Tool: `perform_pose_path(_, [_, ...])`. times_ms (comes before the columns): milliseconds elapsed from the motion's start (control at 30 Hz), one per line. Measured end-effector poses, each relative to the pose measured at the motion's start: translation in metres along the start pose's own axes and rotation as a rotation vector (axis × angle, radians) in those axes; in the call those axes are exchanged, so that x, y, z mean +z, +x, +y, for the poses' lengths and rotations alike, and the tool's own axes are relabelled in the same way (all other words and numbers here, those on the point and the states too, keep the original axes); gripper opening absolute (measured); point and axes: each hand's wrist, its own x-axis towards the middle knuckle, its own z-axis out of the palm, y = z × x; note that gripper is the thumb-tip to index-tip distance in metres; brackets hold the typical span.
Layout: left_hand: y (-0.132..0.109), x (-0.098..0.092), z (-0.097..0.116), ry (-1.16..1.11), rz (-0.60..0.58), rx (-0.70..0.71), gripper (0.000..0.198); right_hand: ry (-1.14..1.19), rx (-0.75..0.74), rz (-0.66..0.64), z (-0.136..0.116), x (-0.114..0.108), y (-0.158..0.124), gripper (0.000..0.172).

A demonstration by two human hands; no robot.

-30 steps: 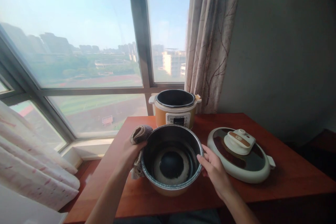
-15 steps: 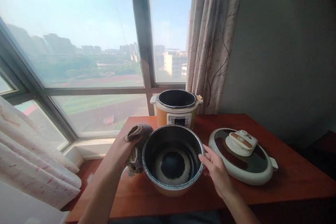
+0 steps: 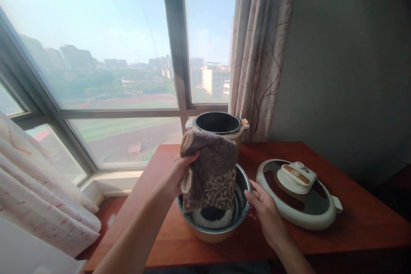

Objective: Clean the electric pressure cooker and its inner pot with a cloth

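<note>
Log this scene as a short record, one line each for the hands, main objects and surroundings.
Left hand: holds the cloth
Right hand: grips the pot by its right rim
Cloth: grey-brown, beige pattern; hides part of the pot's opening; contact with the pot unclear
Pot: dark inside, pale ring on the bottom
Cooker: behind the pot, uncovered, front mostly hidden by the cloth
Lid: on the table, right of the pot, knob up
Table: red-brown
Background: window, with a patterned curtain right of it
</note>
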Motion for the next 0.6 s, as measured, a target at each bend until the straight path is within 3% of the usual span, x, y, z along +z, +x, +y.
perform_pose_path(133, [0.008, 0.015, -0.016, -0.003, -0.171, 0.022, 0.054, 0.054, 0.024, 0.042, 0.003, 0.001, -0.001, 0.064])
perform_pose_path(267, [0.005, 0.015, -0.023, 0.205, -0.340, 0.250, 0.049, 0.088, 0.050, 0.076, -0.001, 0.004, -0.002, 0.070])
perform_pose_path(333, [-0.006, 0.013, -0.023, 0.354, -0.522, 0.355, 0.048, 0.122, 0.058, 0.080, -0.002, 0.006, -0.002, 0.069])
perform_pose_path(467, [-0.036, 0.012, -0.022, 0.598, -1.006, 0.446, 0.055, 0.204, 0.002, 0.077, 0.001, 0.008, -0.001, 0.055])
perform_pose_path(533, [-0.045, 0.011, -0.021, 0.647, -1.081, 0.445, 0.058, 0.235, 0.006, 0.096, 0.005, 0.009, -0.001, 0.054])
perform_pose_path(600, [-0.047, 0.010, -0.020, 0.658, -1.068, 0.433, 0.060, 0.241, 0.039, 0.105, 0.008, 0.008, 0.000, 0.056])
